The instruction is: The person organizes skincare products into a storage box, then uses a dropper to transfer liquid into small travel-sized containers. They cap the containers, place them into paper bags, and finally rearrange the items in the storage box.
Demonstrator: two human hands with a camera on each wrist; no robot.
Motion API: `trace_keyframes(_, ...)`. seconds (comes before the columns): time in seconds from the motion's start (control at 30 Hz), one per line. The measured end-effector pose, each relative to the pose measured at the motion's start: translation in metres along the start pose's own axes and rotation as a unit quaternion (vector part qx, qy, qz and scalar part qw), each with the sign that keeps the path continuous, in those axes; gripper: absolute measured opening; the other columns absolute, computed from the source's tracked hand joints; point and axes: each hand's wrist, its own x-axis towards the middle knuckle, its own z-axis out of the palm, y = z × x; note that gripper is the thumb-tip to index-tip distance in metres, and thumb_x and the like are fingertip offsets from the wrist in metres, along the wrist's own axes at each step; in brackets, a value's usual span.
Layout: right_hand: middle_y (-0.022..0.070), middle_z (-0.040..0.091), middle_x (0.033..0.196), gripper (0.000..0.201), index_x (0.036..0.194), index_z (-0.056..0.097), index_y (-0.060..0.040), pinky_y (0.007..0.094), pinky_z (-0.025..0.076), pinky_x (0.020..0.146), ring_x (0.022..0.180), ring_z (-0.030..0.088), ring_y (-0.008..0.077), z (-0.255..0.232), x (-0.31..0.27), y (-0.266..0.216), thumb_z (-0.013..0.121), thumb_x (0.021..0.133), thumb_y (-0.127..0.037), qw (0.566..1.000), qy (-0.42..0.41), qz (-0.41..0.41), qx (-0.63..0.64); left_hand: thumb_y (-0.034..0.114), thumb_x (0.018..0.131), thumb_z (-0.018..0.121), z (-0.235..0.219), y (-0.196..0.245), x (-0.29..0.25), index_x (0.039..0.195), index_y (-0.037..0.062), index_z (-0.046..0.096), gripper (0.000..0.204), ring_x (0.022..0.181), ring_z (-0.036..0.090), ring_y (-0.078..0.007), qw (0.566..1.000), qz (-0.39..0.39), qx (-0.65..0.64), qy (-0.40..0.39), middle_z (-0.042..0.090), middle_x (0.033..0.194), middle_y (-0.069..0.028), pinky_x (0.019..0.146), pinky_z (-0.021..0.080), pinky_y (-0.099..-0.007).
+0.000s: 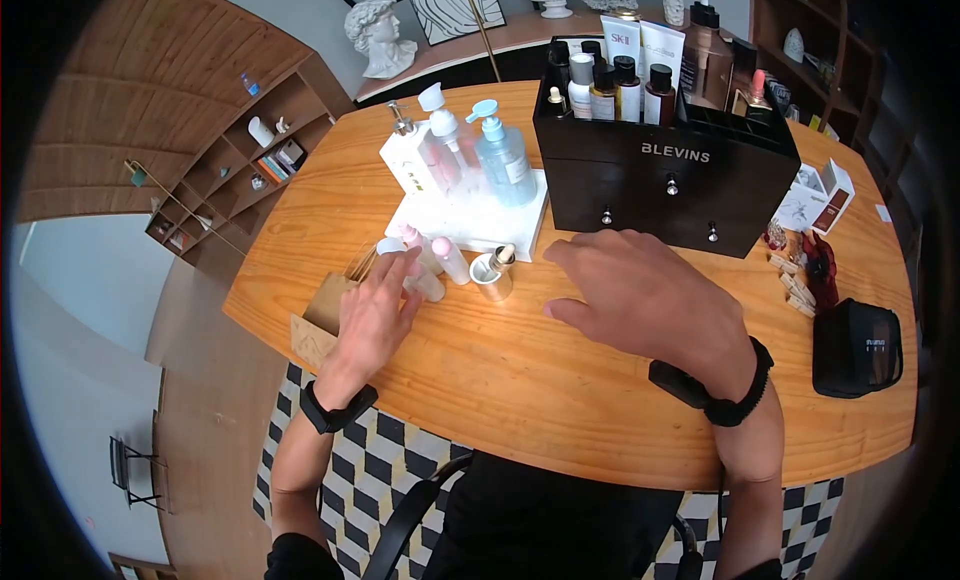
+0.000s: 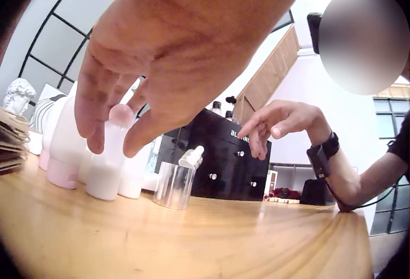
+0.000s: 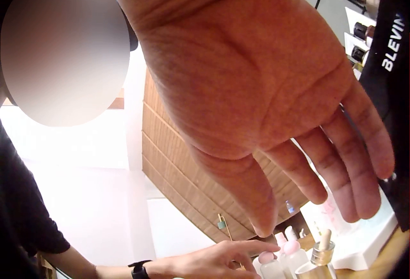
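My left hand (image 1: 370, 320) is low at the table's left side, its fingers and thumb pointing down around a frosted bottle (image 2: 104, 180) with a round pink cap (image 2: 122, 114). Whether the fingertips touch it is unclear. Close by stand other small bottles, one pink-capped (image 1: 451, 261), and a clear silvery cup (image 1: 493, 280) beside a dropper top (image 1: 503, 256). My right hand (image 1: 650, 295) hovers palm down before the black drawer box (image 1: 640, 185); its fingers are extended and hold nothing (image 3: 256, 93).
Pump bottles (image 1: 508, 165) stand on a white tray (image 1: 532, 225) behind the small bottles. A brown paper bag (image 1: 322, 313) is at the left edge. To the right are a black pouch (image 1: 857, 348), small wooden pieces (image 1: 797, 287), a dark red item (image 1: 820, 270) and white boxes (image 1: 808, 200).
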Motion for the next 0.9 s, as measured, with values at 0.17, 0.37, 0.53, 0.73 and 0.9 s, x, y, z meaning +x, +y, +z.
trace_keyframes(0.17, 0.0216, 0.074, 0.110, 0.042, 0.127, 0.068, 0.0029, 0.0478, 0.053, 0.099, 0.110, 0.069, 0.0401, -0.001, -0.001, -0.002, 0.071, 0.098, -0.027, 0.999, -0.033, 0.017, 0.016, 0.003, 0.089, 0.077, 0.006, -0.003, 0.002, 0.147, 0.0069, 0.056, 0.062, 0.085, 0.077, -0.0271, 1.000, 0.004, 0.000, 0.009, 0.070, 0.122, -0.0130, 0.070, 0.059, -0.0419)
trace_keyframes(0.37, 0.0221, 0.074, 0.109, 0.042, 0.126, 0.069, 0.0036, 0.0480, 0.054, 0.097, 0.108, 0.070, 0.0405, -0.004, 0.002, -0.004, 0.073, 0.096, -0.026, 0.998, -0.057, 0.037, 0.001, 0.003, 0.087, 0.081, -0.006, 0.010, -0.004, 0.148, 0.0067, 0.056, 0.066, 0.084, 0.075, -0.0249, 0.997, -0.043, -0.054, -0.036, 0.074, 0.115, -0.0155, 0.077, 0.059, -0.0399)
trace_keyframes(0.53, 0.0198, 0.070, 0.095, 0.027, 0.097, 0.066, 0.0011, 0.0497, 0.054, 0.089, 0.095, 0.069, 0.0399, 0.011, 0.001, 0.003, 0.074, 0.095, -0.025, 1.000, 0.008, -0.005, 0.001, 0.006, 0.086, 0.083, -0.007, 0.025, -0.021, 0.150, 0.0068, 0.055, 0.069, 0.081, 0.077, -0.0250, 0.989, -0.022, -0.139, -0.051, 0.074, 0.115, -0.0165, 0.074, 0.061, -0.0394)
trace_keyframes(0.73, 0.0208, 0.068, 0.108, 0.033, 0.112, 0.067, 0.0041, 0.0495, 0.053, 0.096, 0.111, 0.067, 0.0404, 0.014, 0.003, 0.002, 0.074, 0.095, -0.024, 1.000, 0.002, 0.025, 0.000, 0.005, 0.086, 0.084, -0.010, 0.030, -0.036, 0.152, 0.0041, 0.053, 0.072, 0.081, 0.077, -0.0242, 0.984, -0.013, -0.167, -0.065, 0.074, 0.114, -0.0155, 0.072, 0.062, -0.0371)
trace_keyframes(0.9, 0.0197, 0.060, 0.130, 0.053, 0.132, 0.060, 0.0051, 0.0485, 0.052, 0.103, 0.128, 0.058, 0.0371, 0.022, 0.023, 0.004, 0.079, 0.091, -0.021, 0.997, -0.006, 0.052, -0.053, 0.005, 0.086, 0.085, 0.001, 0.021, -0.044, 0.156, 0.0046, 0.047, 0.080, 0.085, 0.076, -0.0224, 0.967, -0.002, -0.245, -0.075, 0.071, 0.124, -0.0152, 0.070, 0.062, -0.0353)
